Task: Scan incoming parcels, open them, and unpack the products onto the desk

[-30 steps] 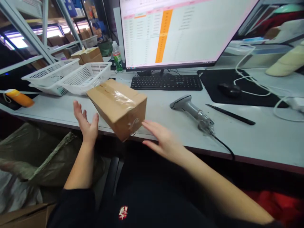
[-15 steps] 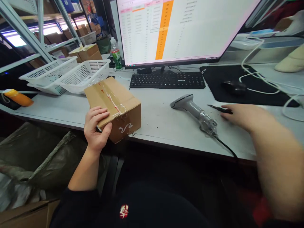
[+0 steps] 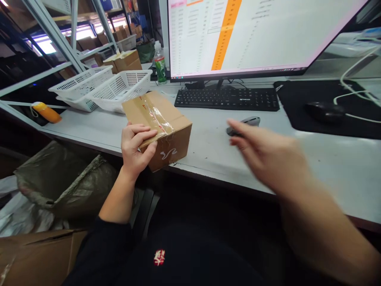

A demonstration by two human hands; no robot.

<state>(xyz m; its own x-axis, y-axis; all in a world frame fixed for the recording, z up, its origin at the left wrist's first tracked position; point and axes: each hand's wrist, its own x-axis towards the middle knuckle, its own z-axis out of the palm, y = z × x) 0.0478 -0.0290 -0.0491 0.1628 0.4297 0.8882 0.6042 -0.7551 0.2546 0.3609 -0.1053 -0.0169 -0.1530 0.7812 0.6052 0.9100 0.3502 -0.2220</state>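
A taped cardboard box (image 3: 174, 119) rests at the desk's front edge, its near corner jutting over it. My left hand (image 3: 135, 149) grips the box's near left corner, fingers on top and thumb against the front side, which bears a white squiggle. My right hand (image 3: 270, 159) is blurred by motion above the desk, fingers curled and pointing left. Behind its fingertips shows the head of a grey barcode scanner (image 3: 253, 120); the scanner's handle is hidden by the hand. Whatever lies within the right hand's fingers is hidden.
A black keyboard (image 3: 226, 99) lies below the monitor (image 3: 268, 35). To the right is a mouse (image 3: 324, 112) on a black mat (image 3: 312, 125). White baskets (image 3: 119, 85) and a bottle (image 3: 160, 65) stand at the back left. An olive sack (image 3: 80, 194) is below the desk.
My right hand has moved left from beside the mat to over the scanner. The slim black tool at its fingertips no longer shows on the desk. My left hand keeps its hold; the view has turned right.
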